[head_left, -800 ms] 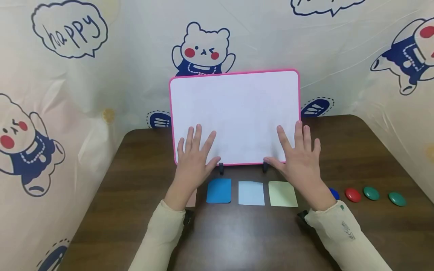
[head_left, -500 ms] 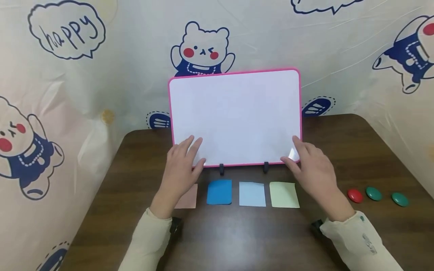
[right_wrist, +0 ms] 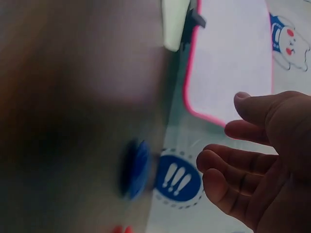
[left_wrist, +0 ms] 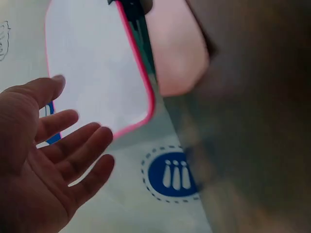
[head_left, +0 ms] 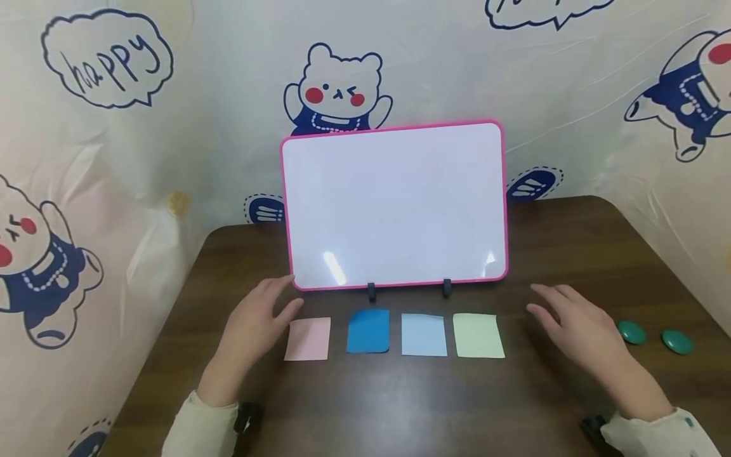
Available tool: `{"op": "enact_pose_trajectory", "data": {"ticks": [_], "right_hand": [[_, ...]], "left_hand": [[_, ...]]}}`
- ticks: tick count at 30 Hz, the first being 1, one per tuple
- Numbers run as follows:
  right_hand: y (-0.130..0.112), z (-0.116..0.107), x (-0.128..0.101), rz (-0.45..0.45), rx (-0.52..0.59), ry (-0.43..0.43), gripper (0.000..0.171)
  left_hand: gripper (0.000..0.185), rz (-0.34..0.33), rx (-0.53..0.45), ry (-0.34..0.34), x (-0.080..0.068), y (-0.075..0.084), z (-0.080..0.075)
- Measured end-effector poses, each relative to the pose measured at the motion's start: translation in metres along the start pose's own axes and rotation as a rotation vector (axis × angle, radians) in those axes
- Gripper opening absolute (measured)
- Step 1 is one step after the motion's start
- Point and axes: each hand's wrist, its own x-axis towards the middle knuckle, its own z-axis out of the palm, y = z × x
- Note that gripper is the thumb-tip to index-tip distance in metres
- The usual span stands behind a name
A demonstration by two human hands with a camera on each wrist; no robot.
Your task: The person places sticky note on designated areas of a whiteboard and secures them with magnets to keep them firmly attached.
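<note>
Left hand (head_left: 251, 324) relaxed, fingers loose, holds nothing, at 9 o'clock of pink note (head_left: 308, 339). Right hand (head_left: 577, 324) likewise empty, at 3 o'clock of green note (head_left: 478, 336). Whiteboard (head_left: 394, 203) upright on desk (head_left: 400, 406).

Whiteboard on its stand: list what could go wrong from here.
1. The whiteboard stands upright on two small black clips; a bump from the left hand or right hand, both open beside it, might tip it.
2. The pink paper lies loose beside the left hand; a sleeve could sweep it away.
3. The green magnets lie close to the right hand and could get knocked away.
</note>
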Motion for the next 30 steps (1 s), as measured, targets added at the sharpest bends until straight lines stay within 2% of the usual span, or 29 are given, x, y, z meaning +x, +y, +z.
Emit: {"op": "enact_pose_trajectory", "data": {"ticks": [3,7,14,19,26,30], "right_hand": [[0.01,0.002,-0.009,-0.007,-0.01,0.025,0.044],[0.019,0.003,-0.016,-0.002,-0.018,0.031,0.043],[0.028,0.003,-0.02,0.082,0.006,-0.068,0.051],[0.032,0.001,-0.023,0.104,0.022,-0.105,0.053],[0.041,0.002,-0.028,0.093,0.044,-0.087,0.044],[0.046,0.004,-0.031,0.123,0.055,-0.104,0.045]], "left_hand": [[0.056,-0.055,0.002,-0.072,-0.006,-0.008,-0.003],[0.057,-0.095,0.001,-0.126,-0.009,-0.016,-0.004],[0.059,-0.111,-0.008,-0.173,-0.011,-0.026,-0.003],[0.062,-0.117,-0.022,-0.224,-0.015,-0.033,-0.003],[0.081,-0.173,-0.065,-0.334,-0.02,-0.042,0.0],[0.084,-0.2,-0.084,-0.395,-0.02,-0.046,0.003]]}}
